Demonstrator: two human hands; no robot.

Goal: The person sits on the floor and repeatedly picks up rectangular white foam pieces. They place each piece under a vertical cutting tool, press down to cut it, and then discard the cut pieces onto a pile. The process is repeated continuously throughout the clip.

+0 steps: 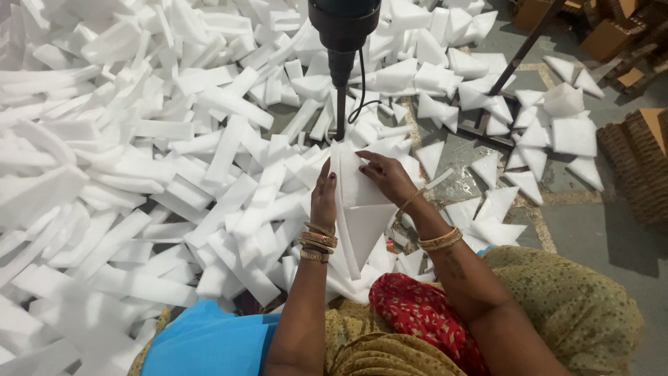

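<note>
My left hand (323, 196) and my right hand (387, 177) hold a folded white foam sheet (359, 209) upright between them, the left pressed flat on its left edge, the right gripping its upper right side. The sheet's top sits just under the thin metal rod (341, 111) of a dark tool (344, 31) that hangs from above. Gold bangles ring both wrists.
A deep heap of white foam strips (139, 167) fills the left and front. Triangular foam pieces (529, 139) lie scattered on the grey floor at right. Brown cardboard stacks (637, 167) stand at the far right. A dark metal bar (518, 59) slants across the floor.
</note>
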